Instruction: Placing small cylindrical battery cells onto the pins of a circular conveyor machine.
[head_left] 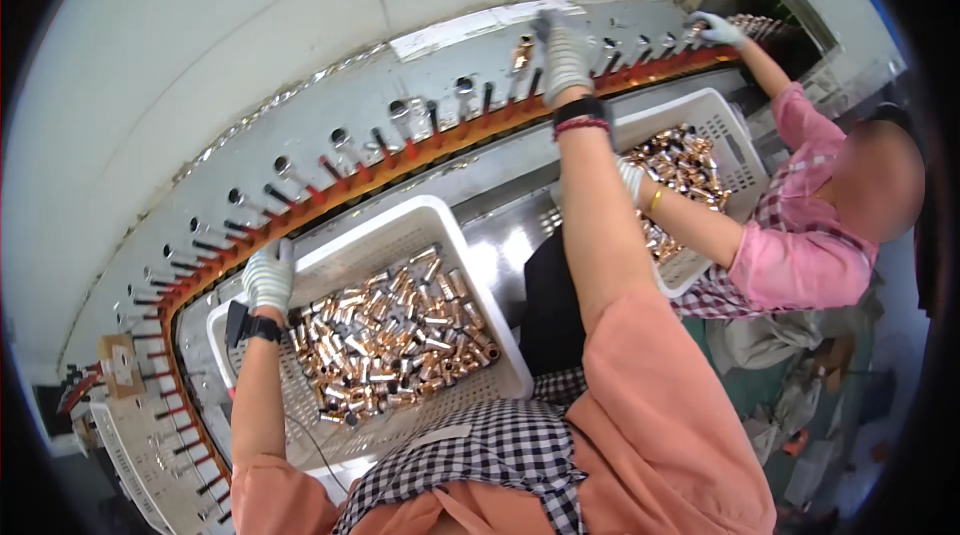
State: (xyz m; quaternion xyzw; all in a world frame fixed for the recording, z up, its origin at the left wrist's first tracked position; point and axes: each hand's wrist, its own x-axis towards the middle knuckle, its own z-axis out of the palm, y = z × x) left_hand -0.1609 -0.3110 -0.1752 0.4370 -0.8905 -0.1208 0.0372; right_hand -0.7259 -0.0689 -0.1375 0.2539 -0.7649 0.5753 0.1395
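Observation:
My left hand (268, 278), in a white knit glove with grey fingertips, is at the far left corner of a white plastic basket (447, 225), close to an orange-edged conveyor rail (352, 187). Its fingers look closed; what they hold, if anything, is hidden. The basket contains many small copper-and-silver metal tubes (400, 335). My right hand (563, 47), gloved alike, reaches across the rail. Its fingertips are smeared and their grip is unclear. Just left of it, a copper-coloured tube (522, 53) leans beyond the rail.
Along the curved rail stand dark pegs (487, 97) and silver tubes (341, 138). To the right, a co-worker in pink has one gloved hand (718, 30) at the rail and another (630, 180) at a second basket (735, 135) of tubes. A white-grey wall (230, 25) rises behind.

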